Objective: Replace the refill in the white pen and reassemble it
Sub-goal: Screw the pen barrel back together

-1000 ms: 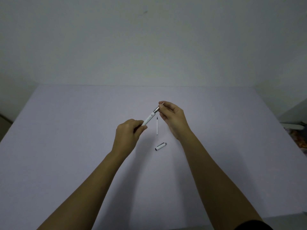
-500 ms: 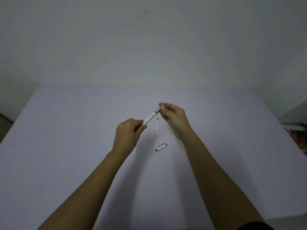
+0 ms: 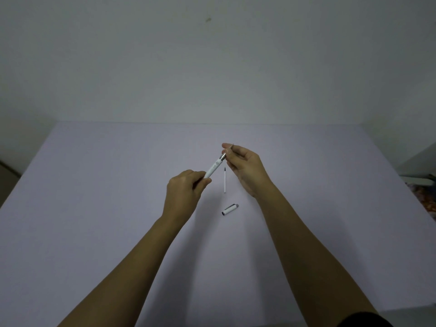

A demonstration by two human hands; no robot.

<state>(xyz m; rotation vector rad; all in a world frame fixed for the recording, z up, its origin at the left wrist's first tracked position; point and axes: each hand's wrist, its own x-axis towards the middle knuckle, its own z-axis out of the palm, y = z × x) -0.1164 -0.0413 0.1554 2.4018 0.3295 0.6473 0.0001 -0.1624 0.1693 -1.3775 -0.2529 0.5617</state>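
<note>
A pale lilac table [image 3: 99,208] fills the lower view, backed by a bare whitish wall [image 3: 212,67] with a small dark mark at 12 o'clock. At 3 o'clock, off the table's edge, sits some blurred clutter I cannot identify. Above the table's middle, the left hand [image 3: 184,194] is closed around the lower end of the white pen barrel [image 3: 213,168], which slants up toward 1 o'clock. The right hand [image 3: 245,168] pinches the barrel's metal tip end between thumb and fingertips. A loose refill [image 3: 224,180] lies on the table between the hands, and the pen cap [image 3: 230,209] lies just toward 6 o'clock of it, untouched.
</note>
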